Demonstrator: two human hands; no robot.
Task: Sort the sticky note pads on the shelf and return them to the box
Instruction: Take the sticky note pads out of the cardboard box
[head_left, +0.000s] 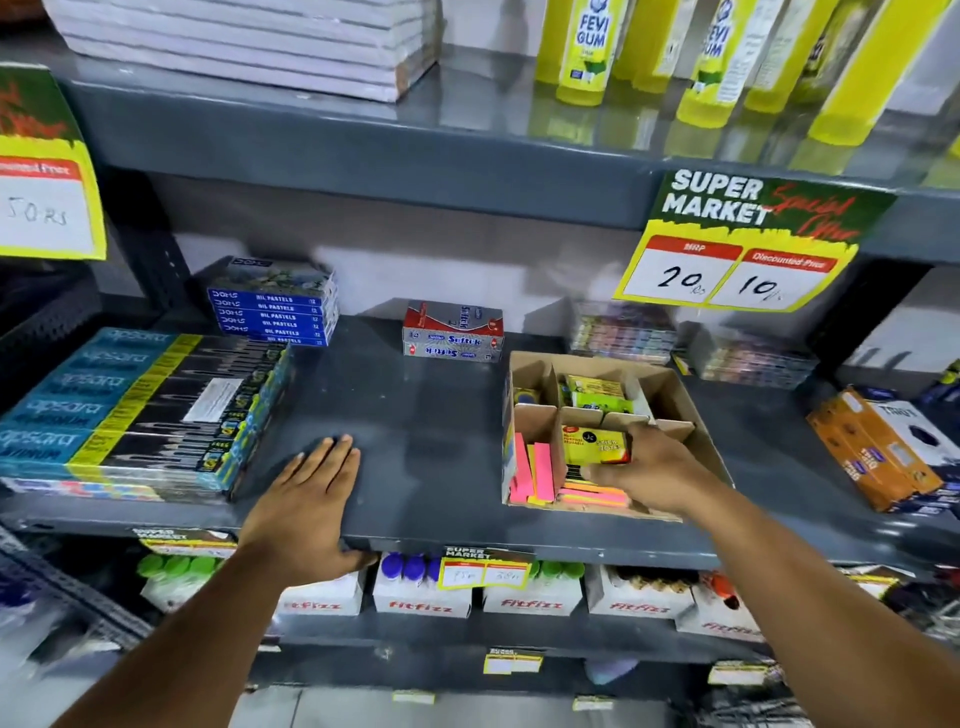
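Person's right hand (649, 467) is gripping a yellow wrapped sticky note pad (597, 444) w/ red-black label, holding it over the front middle compartment of the brown cardboard divider box (691, 415) sitting on the grey metal shelf (415, 415). Loose pink & yellow-orange note pads (540, 475) are standing/lying in the box's front compartments; more yellow-green packs (595, 392) in a rear one. Left hand (311, 499) is lying flat, fingers spread, empty, on the shelf's front edge, just beside a shrink-wrapped pencil box pack (140, 410).
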